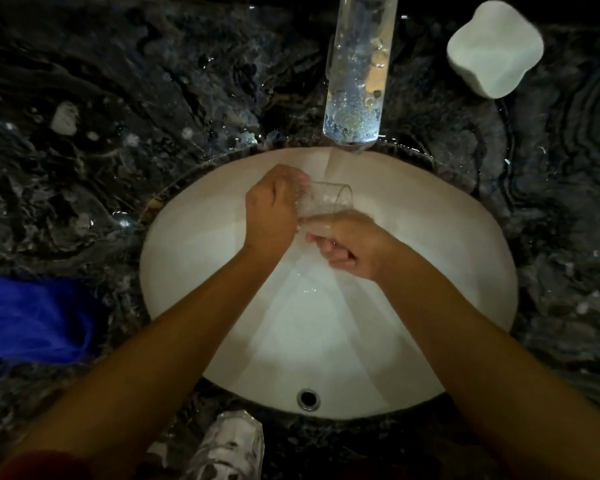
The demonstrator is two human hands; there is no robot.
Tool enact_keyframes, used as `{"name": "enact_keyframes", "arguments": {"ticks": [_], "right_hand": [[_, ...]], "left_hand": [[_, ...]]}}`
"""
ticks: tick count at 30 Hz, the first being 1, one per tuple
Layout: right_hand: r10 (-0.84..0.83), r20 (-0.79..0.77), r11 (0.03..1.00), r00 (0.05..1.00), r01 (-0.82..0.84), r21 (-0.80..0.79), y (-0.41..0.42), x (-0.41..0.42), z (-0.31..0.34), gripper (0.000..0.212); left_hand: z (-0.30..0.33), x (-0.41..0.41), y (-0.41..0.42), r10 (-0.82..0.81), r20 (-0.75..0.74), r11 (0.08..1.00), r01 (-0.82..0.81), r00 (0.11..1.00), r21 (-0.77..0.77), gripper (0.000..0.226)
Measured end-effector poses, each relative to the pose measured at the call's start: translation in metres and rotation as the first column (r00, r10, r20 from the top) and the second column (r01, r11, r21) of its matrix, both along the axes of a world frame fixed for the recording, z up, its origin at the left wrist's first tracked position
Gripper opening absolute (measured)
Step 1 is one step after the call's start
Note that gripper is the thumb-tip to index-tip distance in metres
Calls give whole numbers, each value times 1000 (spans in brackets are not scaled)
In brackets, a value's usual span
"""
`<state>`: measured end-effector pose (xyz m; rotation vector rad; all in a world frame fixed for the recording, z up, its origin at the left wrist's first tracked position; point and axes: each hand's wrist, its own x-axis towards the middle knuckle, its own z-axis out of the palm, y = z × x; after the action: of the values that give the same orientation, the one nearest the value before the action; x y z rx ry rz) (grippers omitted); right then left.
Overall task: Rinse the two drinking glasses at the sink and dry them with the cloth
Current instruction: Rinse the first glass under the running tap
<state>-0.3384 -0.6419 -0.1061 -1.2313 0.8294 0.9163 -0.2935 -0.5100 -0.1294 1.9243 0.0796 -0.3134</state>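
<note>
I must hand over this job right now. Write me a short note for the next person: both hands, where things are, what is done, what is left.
Left hand: grips the glass by its base end, tilted on its side over the sink.
Right hand: at the glass's lower side, under the running water, rubbing or steadying it; unclear which.
Second glass: on the counter at the near rim of the sink.
Blue cloth: on the counter, left of the sink, untouched.
Done: first glass is being rinsed.
Left: finish it, rinse the second glass, dry both.
</note>
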Motion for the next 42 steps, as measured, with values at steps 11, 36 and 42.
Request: {"name": "enact_keyframes", "arguments": {"ticks": [11, 36, 42], "right_hand": [[608, 356, 470, 710, 40, -882, -17, 32, -27, 11], [48, 381, 981, 923, 28, -193, -23, 23, 30, 30], [-141, 324, 987, 935, 156, -22, -24, 20, 24, 40]], "left_hand": [[23, 38, -17, -100, -522, 977, 183, 847, 108, 30], [41, -6, -16, 48, -132, 998, -54, 990, -45, 19], [53, 9, -2, -157, -280, 979, 112, 947, -172, 25]]}}
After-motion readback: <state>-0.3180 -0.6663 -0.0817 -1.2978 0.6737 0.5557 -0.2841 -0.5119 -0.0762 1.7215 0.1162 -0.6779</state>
